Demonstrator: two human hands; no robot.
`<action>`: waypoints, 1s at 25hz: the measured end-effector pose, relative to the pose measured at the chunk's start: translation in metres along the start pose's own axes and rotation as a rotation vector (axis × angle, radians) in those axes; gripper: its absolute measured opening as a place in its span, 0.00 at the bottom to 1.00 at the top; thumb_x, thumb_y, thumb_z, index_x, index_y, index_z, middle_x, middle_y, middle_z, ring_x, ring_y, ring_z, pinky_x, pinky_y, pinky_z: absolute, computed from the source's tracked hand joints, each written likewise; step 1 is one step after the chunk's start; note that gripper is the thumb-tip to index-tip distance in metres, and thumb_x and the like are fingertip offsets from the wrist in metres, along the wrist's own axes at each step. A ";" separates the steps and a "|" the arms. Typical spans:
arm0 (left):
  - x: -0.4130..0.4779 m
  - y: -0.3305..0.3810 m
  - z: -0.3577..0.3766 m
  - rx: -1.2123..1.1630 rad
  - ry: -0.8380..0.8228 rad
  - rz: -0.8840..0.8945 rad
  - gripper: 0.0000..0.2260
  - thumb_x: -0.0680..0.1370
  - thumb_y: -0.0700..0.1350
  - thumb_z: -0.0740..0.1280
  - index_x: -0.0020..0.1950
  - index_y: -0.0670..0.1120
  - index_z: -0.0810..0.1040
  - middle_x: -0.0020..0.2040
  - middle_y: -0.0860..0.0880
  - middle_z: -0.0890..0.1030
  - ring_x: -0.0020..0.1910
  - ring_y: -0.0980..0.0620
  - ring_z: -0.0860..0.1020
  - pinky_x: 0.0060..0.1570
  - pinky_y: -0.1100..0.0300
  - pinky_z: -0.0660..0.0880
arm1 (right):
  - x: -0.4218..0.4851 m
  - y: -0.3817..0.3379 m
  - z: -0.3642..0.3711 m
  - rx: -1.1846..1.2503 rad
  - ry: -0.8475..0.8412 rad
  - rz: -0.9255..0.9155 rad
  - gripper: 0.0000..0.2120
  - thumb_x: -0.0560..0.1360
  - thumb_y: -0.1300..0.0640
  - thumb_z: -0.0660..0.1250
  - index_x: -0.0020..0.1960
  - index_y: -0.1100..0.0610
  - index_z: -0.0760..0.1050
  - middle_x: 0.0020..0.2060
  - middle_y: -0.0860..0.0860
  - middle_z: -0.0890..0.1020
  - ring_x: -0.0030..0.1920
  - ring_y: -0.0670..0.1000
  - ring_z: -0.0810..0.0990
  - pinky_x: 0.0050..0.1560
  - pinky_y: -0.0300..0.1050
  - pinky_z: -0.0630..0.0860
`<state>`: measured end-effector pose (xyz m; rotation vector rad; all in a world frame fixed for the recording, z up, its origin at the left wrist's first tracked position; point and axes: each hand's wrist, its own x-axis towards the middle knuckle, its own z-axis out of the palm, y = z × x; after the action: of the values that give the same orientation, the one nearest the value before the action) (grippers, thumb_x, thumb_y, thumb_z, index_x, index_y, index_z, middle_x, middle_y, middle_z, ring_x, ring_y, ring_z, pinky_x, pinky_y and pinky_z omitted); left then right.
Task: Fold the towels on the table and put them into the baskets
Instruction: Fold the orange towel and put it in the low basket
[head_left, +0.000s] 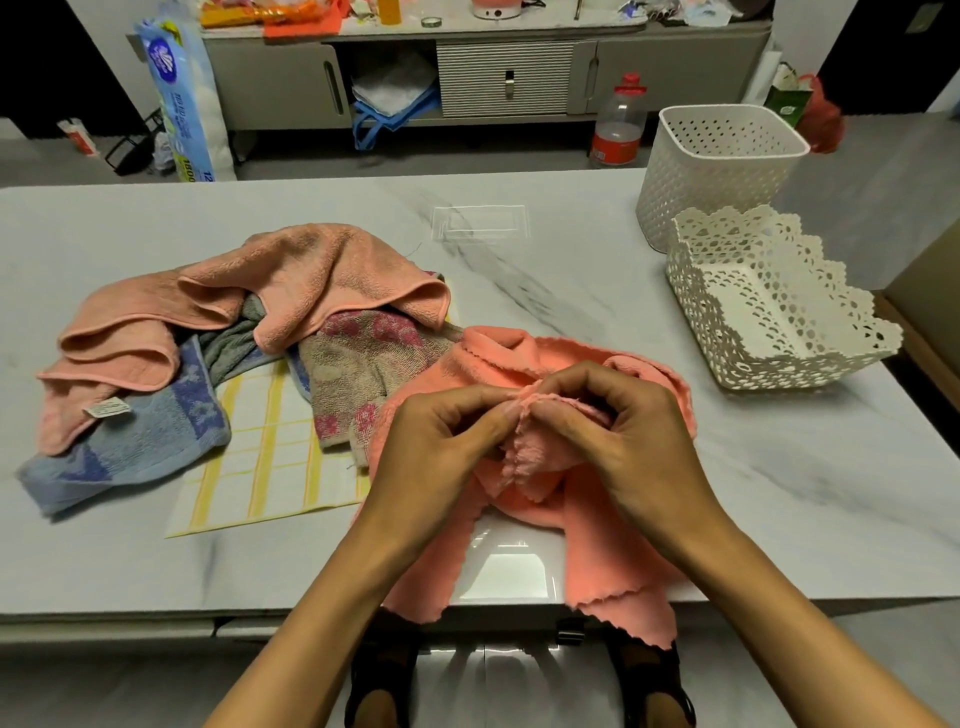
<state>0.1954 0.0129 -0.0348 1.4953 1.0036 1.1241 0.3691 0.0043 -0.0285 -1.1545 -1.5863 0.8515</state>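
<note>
A coral towel (602, 551) with a scalloped hem lies bunched at the table's front edge, part of it hanging over. My left hand (441, 447) and my right hand (628, 441) meet above it, and each pinches the hem between thumb and fingertips. To the left lies a heap of towels: a large peach one (291, 280) on top, a blue one (140, 441), a grey floral one (363, 374) and a yellow-checked cloth (270, 467). At the right stand a low lace-edged white basket (810, 358) and behind it a tall perforated white basket (711, 171), the low one holding nothing.
The marble table (571, 260) carries a flat clear rectangle (480, 222) at its middle back. Beyond it are a grey cabinet (467, 73), a plastic bottle (621, 122) and a tissue pack (182, 98) on the floor. My feet (384, 675) show below the table edge.
</note>
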 end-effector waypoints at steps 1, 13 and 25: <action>0.000 0.001 0.000 0.001 -0.008 0.004 0.08 0.77 0.38 0.67 0.52 0.46 0.85 0.46 0.50 0.87 0.47 0.53 0.84 0.49 0.59 0.79 | 0.000 0.000 0.000 -0.009 0.006 -0.002 0.02 0.73 0.62 0.73 0.45 0.57 0.83 0.41 0.47 0.86 0.45 0.45 0.84 0.50 0.37 0.77; -0.005 0.001 -0.001 0.090 -0.039 0.072 0.09 0.78 0.39 0.68 0.55 0.48 0.84 0.48 0.54 0.86 0.50 0.57 0.84 0.50 0.63 0.77 | -0.003 0.000 0.004 -0.086 0.044 -0.016 0.02 0.74 0.60 0.72 0.45 0.56 0.80 0.38 0.47 0.83 0.41 0.46 0.83 0.45 0.46 0.78; 0.000 -0.004 -0.008 0.189 -0.060 0.126 0.08 0.75 0.40 0.69 0.51 0.49 0.85 0.46 0.54 0.87 0.48 0.55 0.84 0.50 0.59 0.79 | 0.000 0.000 -0.011 -0.068 -0.133 0.039 0.07 0.74 0.59 0.73 0.51 0.52 0.83 0.43 0.46 0.85 0.44 0.49 0.84 0.48 0.49 0.79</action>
<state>0.1871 0.0153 -0.0383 1.7537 1.0080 1.0892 0.3799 0.0048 -0.0253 -1.2018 -1.7172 0.9218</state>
